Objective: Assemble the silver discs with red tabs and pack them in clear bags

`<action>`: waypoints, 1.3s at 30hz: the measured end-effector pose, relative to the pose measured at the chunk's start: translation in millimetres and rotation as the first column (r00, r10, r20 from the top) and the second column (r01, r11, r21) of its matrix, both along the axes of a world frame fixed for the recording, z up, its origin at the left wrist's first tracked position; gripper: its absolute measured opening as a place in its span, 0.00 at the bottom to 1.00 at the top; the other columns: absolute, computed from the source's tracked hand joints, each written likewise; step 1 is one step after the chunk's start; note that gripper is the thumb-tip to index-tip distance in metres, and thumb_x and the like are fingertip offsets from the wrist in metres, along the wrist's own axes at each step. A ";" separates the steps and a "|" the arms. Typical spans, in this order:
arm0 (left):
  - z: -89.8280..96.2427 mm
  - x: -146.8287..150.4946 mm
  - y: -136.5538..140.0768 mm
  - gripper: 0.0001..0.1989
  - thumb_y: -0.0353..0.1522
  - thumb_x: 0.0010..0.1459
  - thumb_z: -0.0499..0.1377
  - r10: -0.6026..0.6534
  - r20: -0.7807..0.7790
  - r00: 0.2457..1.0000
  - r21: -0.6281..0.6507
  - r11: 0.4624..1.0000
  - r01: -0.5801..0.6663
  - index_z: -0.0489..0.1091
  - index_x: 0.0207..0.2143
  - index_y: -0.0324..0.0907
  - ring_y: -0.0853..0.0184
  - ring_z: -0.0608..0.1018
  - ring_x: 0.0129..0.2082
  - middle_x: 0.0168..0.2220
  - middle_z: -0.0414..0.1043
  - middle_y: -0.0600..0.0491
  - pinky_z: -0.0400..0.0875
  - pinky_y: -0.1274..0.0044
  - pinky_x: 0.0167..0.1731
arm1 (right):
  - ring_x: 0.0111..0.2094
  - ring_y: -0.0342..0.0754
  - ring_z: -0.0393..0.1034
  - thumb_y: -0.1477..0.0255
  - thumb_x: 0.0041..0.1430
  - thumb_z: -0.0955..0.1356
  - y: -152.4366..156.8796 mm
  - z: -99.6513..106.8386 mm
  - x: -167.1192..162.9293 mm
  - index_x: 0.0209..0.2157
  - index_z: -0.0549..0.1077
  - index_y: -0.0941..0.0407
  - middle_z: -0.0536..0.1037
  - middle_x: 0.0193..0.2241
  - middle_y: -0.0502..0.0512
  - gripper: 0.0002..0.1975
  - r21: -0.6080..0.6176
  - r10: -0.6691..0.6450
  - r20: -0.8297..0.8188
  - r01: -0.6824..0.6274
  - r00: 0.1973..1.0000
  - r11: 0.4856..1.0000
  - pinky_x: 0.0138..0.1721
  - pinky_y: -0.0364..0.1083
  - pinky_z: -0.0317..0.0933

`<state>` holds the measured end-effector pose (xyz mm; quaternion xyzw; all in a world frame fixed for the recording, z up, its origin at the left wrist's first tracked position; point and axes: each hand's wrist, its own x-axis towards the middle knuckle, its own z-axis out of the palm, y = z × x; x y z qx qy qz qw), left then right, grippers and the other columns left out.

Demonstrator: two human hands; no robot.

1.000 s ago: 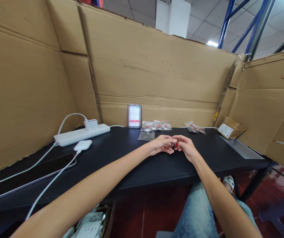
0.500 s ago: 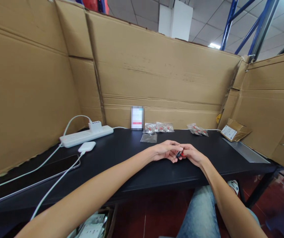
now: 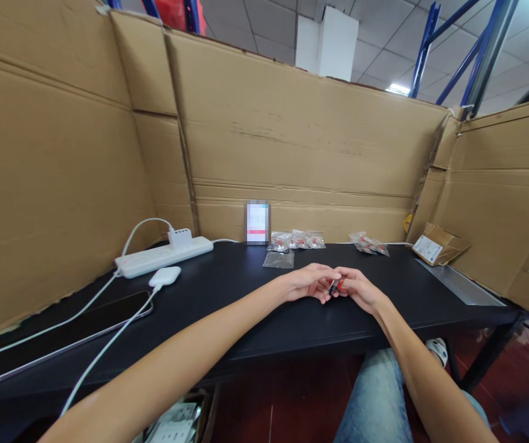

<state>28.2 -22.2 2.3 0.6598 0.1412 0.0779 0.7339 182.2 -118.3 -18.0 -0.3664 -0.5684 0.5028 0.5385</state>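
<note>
My left hand (image 3: 311, 282) and my right hand (image 3: 357, 287) meet above the black table (image 3: 246, 320), near its front edge. Between their fingertips is a small black and red object (image 3: 335, 286), too small to identify. Both hands have their fingers closed around it. Beyond my left hand lie several small clear bags with red items (image 3: 301, 240) and a flat clear bag (image 3: 278, 259). A second group of bags with red items (image 3: 368, 243) lies past my right hand.
A phone with a lit screen (image 3: 257, 223) leans at the back. To the left are a white power strip (image 3: 162, 256), a white charger (image 3: 165, 276), cables and a large dark phone (image 3: 61, 338). A torn cardboard packet (image 3: 440, 245) and a clear sheet (image 3: 462, 284) lie right. Cardboard walls (image 3: 301, 135) surround the table.
The small black and red object has turned slightly between my fingers. Both hands stay in nearly the same place, and the camera view has shifted a little.
</note>
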 end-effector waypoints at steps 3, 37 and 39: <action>0.8 -0.2 -0.7 0.20 0.41 0.47 0.67 -0.008 -0.010 1.000 0.004 1.000 0.008 0.71 0.37 0.37 0.69 0.75 0.21 0.28 0.76 0.47 0.70 0.76 0.24 | 0.24 0.41 0.64 0.76 0.47 0.67 0.1 -0.4 -0.5 0.30 0.75 0.60 0.74 0.25 0.53 0.06 -0.004 0.003 0.018 -0.003 1.000 1.000 0.24 0.41 0.48; 7.2 -4.9 6.0 0.17 0.42 0.53 0.62 -0.173 -0.077 0.982 -0.010 0.985 0.173 0.69 0.36 0.37 0.68 0.75 0.25 0.31 0.77 0.45 0.69 0.75 0.27 | 0.24 0.42 0.67 0.74 0.48 0.68 0.8 0.2 0.6 0.29 0.75 0.61 0.75 0.24 0.53 0.06 -0.028 0.038 0.070 -0.036 0.997 0.999 0.26 0.40 0.52; 9.5 -6.7 7.9 0.17 0.42 0.53 0.61 -0.224 -0.072 0.972 -0.047 0.974 0.221 0.69 0.38 0.37 0.66 0.76 0.28 0.32 0.76 0.45 0.69 0.75 0.29 | 0.25 0.42 0.67 0.72 0.48 0.69 -0.3 1.0 1.8 0.31 0.76 0.61 0.76 0.24 0.53 0.08 -0.032 0.077 0.068 -0.075 0.995 0.997 0.27 0.41 0.52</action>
